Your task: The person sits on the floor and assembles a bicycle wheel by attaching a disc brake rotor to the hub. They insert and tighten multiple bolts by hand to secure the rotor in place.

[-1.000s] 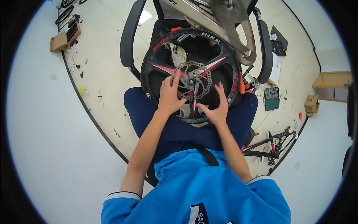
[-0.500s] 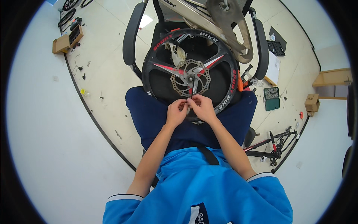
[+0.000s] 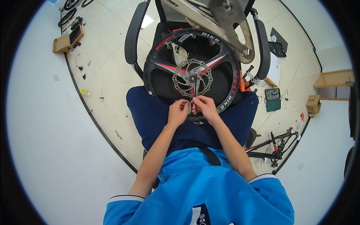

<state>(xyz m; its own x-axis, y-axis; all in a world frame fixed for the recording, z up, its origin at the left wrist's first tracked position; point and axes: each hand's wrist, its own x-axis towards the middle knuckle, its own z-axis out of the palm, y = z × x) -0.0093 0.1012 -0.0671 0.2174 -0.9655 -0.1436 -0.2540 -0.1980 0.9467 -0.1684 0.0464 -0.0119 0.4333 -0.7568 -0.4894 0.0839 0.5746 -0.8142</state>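
The wheel (image 3: 192, 78) lies across the chair seat's (image 3: 221, 79) near edge, brake disc (image 3: 175, 78) upward, presumably for access. Right hand (image 3: 205, 108) apparently pinches a thin rod (image 3: 195, 89); left hand's (image 3: 178, 113) grip cannot be determined.

Black chair (image 3: 264, 52) over a pale tiled floor (image 3: 108, 71).
A bicycle wheel (image 3: 189, 78) lies across the seat (image 3: 219, 84); on the floor rest an open green case (image 3: 273, 99), a bicycle frame (image 3: 276, 148) and a dark flat sheet (image 3: 281, 37).
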